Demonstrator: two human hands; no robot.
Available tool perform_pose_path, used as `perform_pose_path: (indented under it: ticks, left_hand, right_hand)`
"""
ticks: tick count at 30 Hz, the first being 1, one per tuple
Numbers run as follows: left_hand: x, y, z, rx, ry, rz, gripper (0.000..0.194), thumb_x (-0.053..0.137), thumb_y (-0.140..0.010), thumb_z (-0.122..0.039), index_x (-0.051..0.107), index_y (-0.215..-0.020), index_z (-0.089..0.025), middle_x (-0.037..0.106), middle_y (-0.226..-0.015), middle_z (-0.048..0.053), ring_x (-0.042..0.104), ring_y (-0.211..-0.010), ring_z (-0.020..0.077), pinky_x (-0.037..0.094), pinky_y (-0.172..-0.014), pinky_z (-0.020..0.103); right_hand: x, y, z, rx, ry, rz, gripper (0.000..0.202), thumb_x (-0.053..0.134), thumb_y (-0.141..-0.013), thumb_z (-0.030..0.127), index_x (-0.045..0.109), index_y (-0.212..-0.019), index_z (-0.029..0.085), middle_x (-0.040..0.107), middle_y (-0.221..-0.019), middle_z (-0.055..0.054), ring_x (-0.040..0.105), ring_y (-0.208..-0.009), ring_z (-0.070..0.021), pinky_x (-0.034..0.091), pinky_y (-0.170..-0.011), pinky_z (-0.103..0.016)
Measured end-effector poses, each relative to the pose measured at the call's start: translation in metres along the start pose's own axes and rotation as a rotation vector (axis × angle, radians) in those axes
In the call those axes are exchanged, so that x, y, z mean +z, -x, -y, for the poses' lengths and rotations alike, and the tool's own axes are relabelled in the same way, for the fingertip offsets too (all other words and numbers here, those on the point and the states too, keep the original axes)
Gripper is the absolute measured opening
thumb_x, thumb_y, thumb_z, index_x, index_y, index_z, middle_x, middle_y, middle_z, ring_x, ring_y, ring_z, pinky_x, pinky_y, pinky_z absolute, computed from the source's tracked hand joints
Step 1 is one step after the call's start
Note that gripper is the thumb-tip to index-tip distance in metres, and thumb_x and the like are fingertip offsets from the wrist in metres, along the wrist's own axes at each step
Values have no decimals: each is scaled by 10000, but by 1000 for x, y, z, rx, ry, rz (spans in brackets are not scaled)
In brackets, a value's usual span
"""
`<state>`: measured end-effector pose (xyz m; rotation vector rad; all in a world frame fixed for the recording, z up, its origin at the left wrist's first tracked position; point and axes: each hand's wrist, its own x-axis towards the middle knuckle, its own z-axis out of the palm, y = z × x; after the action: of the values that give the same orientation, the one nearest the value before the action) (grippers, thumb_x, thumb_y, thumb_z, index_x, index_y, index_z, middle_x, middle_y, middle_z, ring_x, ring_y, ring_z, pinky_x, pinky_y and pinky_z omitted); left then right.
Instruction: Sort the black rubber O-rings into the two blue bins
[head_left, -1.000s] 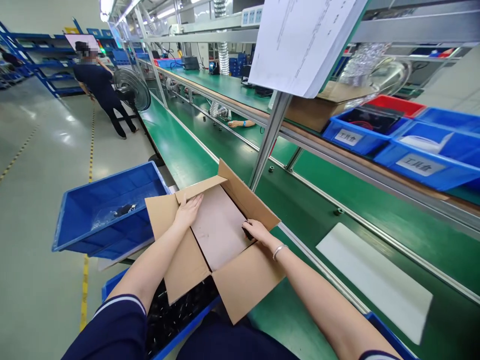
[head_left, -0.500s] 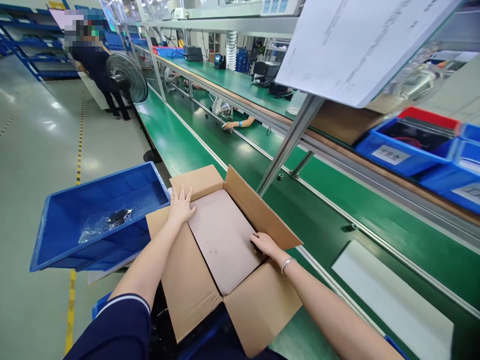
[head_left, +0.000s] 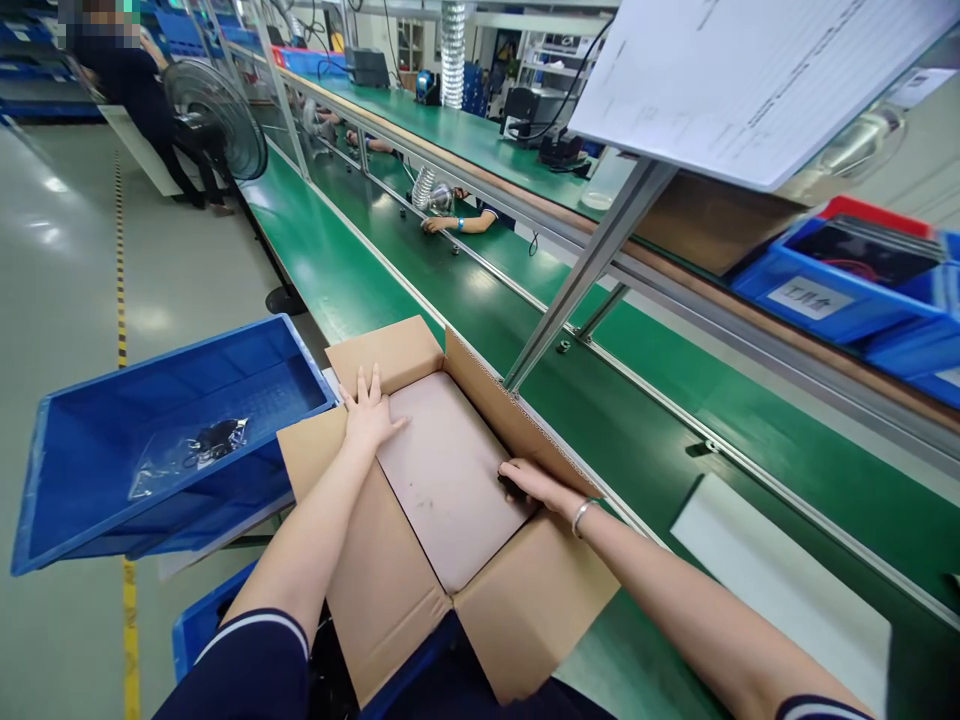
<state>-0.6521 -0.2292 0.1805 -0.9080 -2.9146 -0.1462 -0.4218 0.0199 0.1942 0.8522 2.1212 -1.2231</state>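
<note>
An open cardboard box (head_left: 390,570) stands in front of me with its flaps folded out. A flat pinkish-grey sheet (head_left: 442,470) lies inside it. My left hand (head_left: 369,415) is spread at the box's far left edge, its thumb reaching over the sheet. Near the right side of the sheet, my right hand (head_left: 529,482) is closed around a small black object (head_left: 511,487), which is mostly hidden by the fingers.
To the left is a blue bin (head_left: 172,400) with a clear bag (head_left: 187,455) inside. A metal post (head_left: 585,270) rises beyond the box. A white panel (head_left: 787,590) lies at right. A person (head_left: 142,90) stands beside a fan (head_left: 217,120).
My left hand has shifted slightly right over the sheet, its thumb reaching further in. My right hand keeps hold of the black object near the same spot. The camera view has shifted.
</note>
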Motion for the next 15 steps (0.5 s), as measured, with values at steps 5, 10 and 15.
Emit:
perform_pose_path:
  ticks: [5, 10, 15]
  left_hand:
    - [5, 5, -18, 6, -12, -33, 731, 601, -793, -653, 673, -1216, -60, 67, -1659, 162, -134, -1487, 470, 4, -1151, 711]
    - [3, 2, -17, 62, 50, -98, 684, 665, -785, -554, 624, -1240, -44, 149, -1640, 194, 20, -1507, 441, 43, -1182, 666]
    - [-6, 9, -15, 105, 153, -224, 354, 547, -906, -341, 619, -1138, -83, 480, -1456, 244, 351, -1432, 377, 355, -1105, 559]
  right_hand:
    - [0, 13, 1, -62, -53, -58, 270, 543, -988, 388, 626, -977, 131, 633, -773, -1, 576, -581, -98, 482, -523, -225]
    - [-11, 37, -7, -129, -198, -140, 288, 423, -976, 312, 607, -1112, 137, 706, -748, -40, 586, -592, -116, 388, -455, -195]
    - [-25, 50, -16, -166, -285, -128, 358, 488, -902, 298, 629, -1173, 111, 731, -754, -61, 585, -578, -127, 374, -445, -204]
